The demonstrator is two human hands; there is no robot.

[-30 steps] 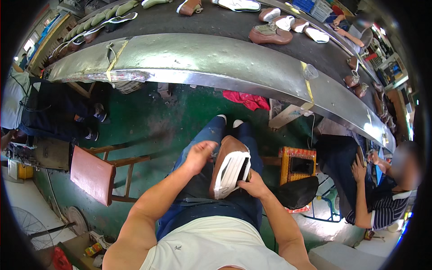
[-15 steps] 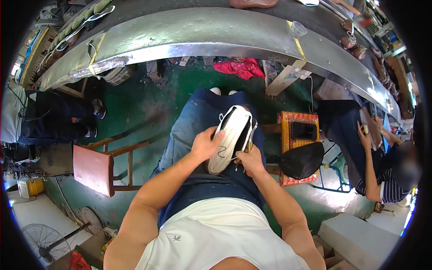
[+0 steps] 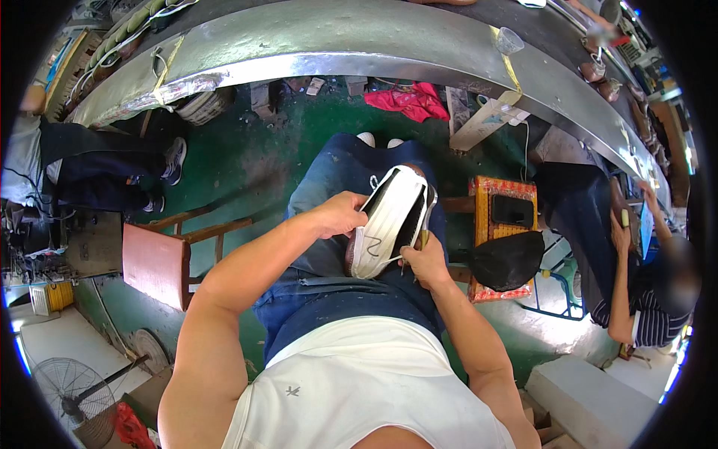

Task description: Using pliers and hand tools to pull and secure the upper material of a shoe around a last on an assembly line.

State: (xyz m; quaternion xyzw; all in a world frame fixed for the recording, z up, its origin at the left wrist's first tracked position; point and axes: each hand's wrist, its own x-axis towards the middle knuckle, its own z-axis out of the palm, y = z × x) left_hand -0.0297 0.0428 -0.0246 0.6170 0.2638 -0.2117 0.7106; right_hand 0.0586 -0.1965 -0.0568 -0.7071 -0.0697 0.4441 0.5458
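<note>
A shoe [image 3: 389, 221] lies over my lap, its middle covered in white material with a dark curved mark near the lower end. Brown shows at both its ends, and dark gaps run along its sides. At its left edge my left hand [image 3: 344, 215] is closed, thumb and fingers pinching the rim. My right hand [image 3: 425, 262] is closed beside the shoe's lower right, around a slim tool with a yellowish handle [image 3: 424, 238]; its working end cannot be made out. A white cord [image 3: 393, 260] runs from the shoe toward my right fingers.
Ahead stands a long metal-edged bench [image 3: 359, 37]. A pinkish stool [image 3: 157, 262] is on my left; on my right a small stand [image 3: 482, 224] bears a phone [image 3: 512, 212] and a black pad [image 3: 507, 260]. People sit at both sides. A red cloth [image 3: 411, 101] lies under the bench.
My left hand has slid from the shoe's top to its left rim, and that elbow has swung outward. The shoe has tilted a little. My right hand keeps the tool; the view has shifted slightly.
</note>
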